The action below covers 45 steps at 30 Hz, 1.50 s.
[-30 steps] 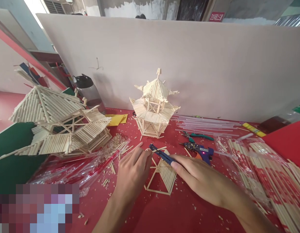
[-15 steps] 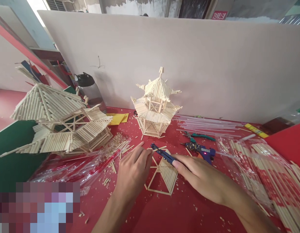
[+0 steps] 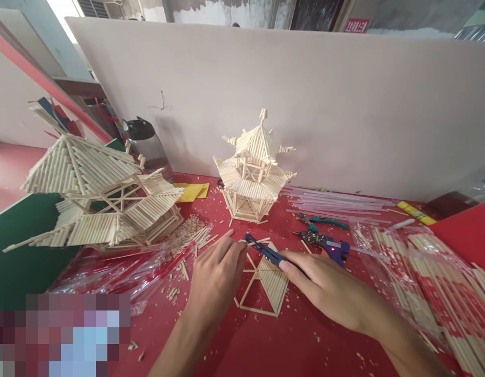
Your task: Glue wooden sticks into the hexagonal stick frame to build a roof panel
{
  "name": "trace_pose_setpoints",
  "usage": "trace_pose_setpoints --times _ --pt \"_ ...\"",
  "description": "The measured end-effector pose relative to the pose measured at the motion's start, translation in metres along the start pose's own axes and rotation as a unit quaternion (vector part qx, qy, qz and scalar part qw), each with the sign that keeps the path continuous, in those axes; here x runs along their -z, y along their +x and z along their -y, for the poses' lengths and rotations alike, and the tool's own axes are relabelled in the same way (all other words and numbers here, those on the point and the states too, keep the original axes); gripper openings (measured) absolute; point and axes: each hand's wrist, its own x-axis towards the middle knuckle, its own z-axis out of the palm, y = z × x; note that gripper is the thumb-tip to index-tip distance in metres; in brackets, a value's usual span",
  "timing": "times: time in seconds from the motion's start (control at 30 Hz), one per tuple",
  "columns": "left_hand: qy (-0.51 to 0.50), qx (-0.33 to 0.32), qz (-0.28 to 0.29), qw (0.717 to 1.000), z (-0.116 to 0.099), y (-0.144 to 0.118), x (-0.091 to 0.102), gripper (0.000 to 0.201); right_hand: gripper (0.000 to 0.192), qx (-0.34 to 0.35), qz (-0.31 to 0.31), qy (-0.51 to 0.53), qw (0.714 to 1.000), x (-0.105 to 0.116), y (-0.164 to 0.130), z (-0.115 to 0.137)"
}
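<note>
My right hand (image 3: 321, 283) is wrapped round a blue-handled cutter (image 3: 269, 253), whose jaws point left toward my other hand. Pinched in my left hand (image 3: 219, 272) is a thin wooden stick (image 3: 263, 241), which crosses the cutter's jaws; the fingertips are partly hidden. Below both hands, a flat frame of wooden sticks (image 3: 258, 312) lies on the red table. Its right part is filled with a panel of sticks laid side by side, while the lower left section shows bare table between the bars.
A two-tier stick pagoda (image 3: 250, 180) stands behind my hands, and a larger stick model (image 3: 109, 204) is at the left. To the right lie a blue glue gun (image 3: 332, 250), green-handled pliers (image 3: 329, 222), clear glue sticks (image 3: 337, 201) and bagged sticks (image 3: 431, 283). Wood scraps litter the table.
The view has shifted very slightly. Both hands, the cutter and the stick keep nearly the same position.
</note>
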Motion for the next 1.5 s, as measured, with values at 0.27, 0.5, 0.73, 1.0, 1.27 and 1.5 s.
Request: trace_pose_setpoints --times 0.27,0.5,0.73,1.0,1.27,1.5 --pt "0.011 0.002 -0.002 1.0 -0.001 0.001 0.001 0.017 0.044 0.002 -0.012 -0.002 1.0 -0.001 0.0 -0.002" --pt "0.009 0.002 0.008 1.0 0.001 -0.001 -0.001 0.017 0.045 0.002 -0.011 -0.004 1.0 0.0 0.0 -0.001" --pt "0.003 0.002 0.005 1.0 0.001 -0.001 -0.001 0.013 0.048 -0.008 -0.007 -0.017 1.0 -0.002 -0.001 -0.001" --pt "-0.004 -0.003 0.004 1.0 0.002 0.0 -0.001 0.013 0.05 -0.021 -0.002 -0.029 0.999 -0.003 0.0 -0.003" --pt "-0.017 0.038 0.071 0.997 0.0 0.003 0.001 0.013 0.051 -0.035 0.028 -0.054 0.998 -0.001 0.0 -0.004" --pt "-0.116 0.043 0.192 0.974 0.006 0.008 0.017 0.047 0.046 -0.021 0.065 -0.091 0.993 0.003 -0.002 -0.003"
